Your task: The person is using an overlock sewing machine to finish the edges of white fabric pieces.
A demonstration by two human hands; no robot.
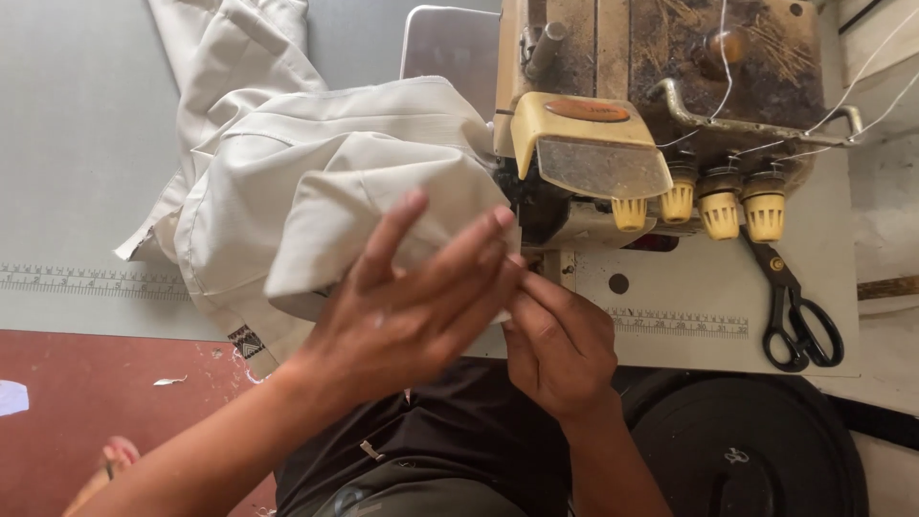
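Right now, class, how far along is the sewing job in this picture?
Done: the cloth already shows stitched seams and folds, and most of it lies bunched left of the machine. In hand: the left hand spreads over the cloth's edge while the right hand pinches it just in front of the machine. Left: how much edge remains unsewn cannot be told. The scissors lie untouched.

head view | 1 camera — looks steeply down, close over sewing machine [661, 124] and table [77, 144] edge
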